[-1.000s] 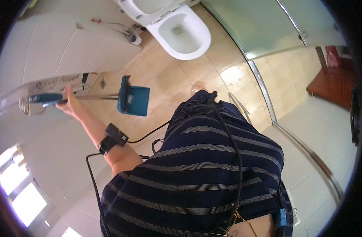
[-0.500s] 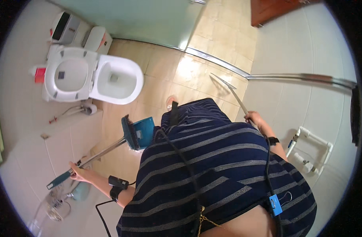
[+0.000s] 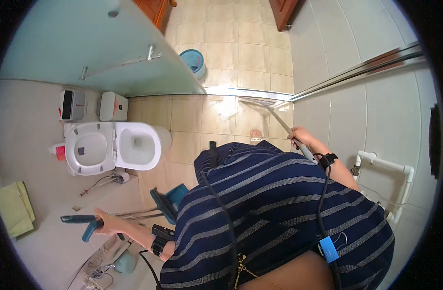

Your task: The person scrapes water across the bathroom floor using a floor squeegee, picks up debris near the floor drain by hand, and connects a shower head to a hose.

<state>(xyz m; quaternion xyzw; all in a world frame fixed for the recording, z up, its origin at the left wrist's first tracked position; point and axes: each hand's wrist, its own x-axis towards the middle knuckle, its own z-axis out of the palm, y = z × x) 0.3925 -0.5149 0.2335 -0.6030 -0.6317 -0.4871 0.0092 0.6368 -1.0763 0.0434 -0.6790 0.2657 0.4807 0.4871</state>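
My left hand (image 3: 108,223) is closed around the poles of a broom and a long-handled dustpan, just below two teal grips (image 3: 92,229) that stick out past it. The broom head (image 3: 162,205), with a teal block, rests against the blue dustpan (image 3: 178,193) low at my left side; my dress hides part of the pan. My right hand (image 3: 301,137) grips the grey pole of a floor squeegee (image 3: 280,121). Its thin wide blade (image 3: 256,102) lies on the wet-looking tiles beside the metal door track (image 3: 245,93).
A white toilet (image 3: 138,145) with its lid raised stands to the left. A frosted glass panel (image 3: 110,48) borders the far side, with a blue bucket (image 3: 192,62) beyond it. White pipes (image 3: 409,188) run along the right wall. A yellow-green towel (image 3: 13,209) hangs at left.
I have moved and turned, so the doorway and bucket have come into view. The squeegee blade now lies closer to the track. Two teal grips show at my left hand where one showed before.
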